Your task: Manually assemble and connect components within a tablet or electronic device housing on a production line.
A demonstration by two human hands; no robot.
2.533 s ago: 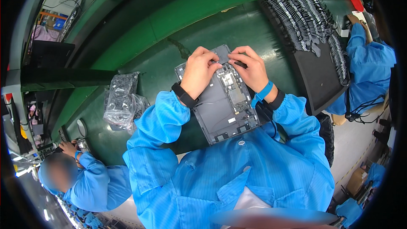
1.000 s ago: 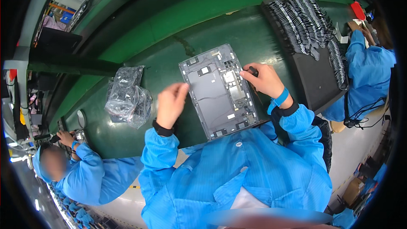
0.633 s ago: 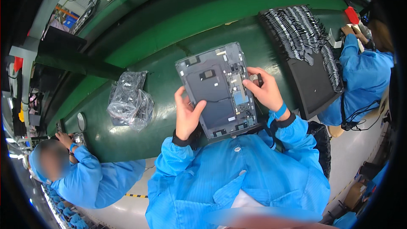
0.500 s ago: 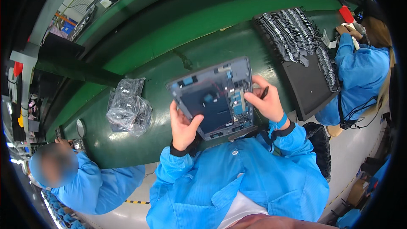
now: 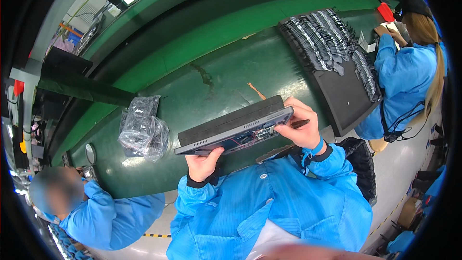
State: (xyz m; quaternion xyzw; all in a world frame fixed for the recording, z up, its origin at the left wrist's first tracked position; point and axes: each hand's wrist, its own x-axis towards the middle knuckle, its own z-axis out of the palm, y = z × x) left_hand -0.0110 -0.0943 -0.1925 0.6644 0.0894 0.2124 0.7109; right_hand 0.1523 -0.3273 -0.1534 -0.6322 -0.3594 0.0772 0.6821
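Note:
An opened tablet housing [image 5: 231, 139], dark grey with its inner parts exposed, is held between my two hands above the bench. It is tilted so that its long edge with small speaker holes shows. My left hand [image 5: 203, 164] grips the left end, thumb on the inside. On the right end, my right hand [image 5: 301, 124] is closed round the housing, its thumb by the circuit board [image 5: 263, 134]. A thin dark pen-like tool [image 5: 301, 123] also lies in that hand. Just behind the tablet shows a black foam block [image 5: 231, 121]; whether they touch, I cannot tell.
Clear plastic bags with dark contents [image 5: 143, 127] lie left on the green bench [image 5: 221, 74]. At right, a black foam board [image 5: 344, 98] carries rows of small dark strip-like parts [image 5: 323, 33]. Co-workers in blue sit at left [image 5: 113, 214] and right [image 5: 409, 74].
The tablet has been tipped from showing its open inside to showing its long edge. It sits lower, and the black foam block behind it has come into sight. Both hands keep hold.

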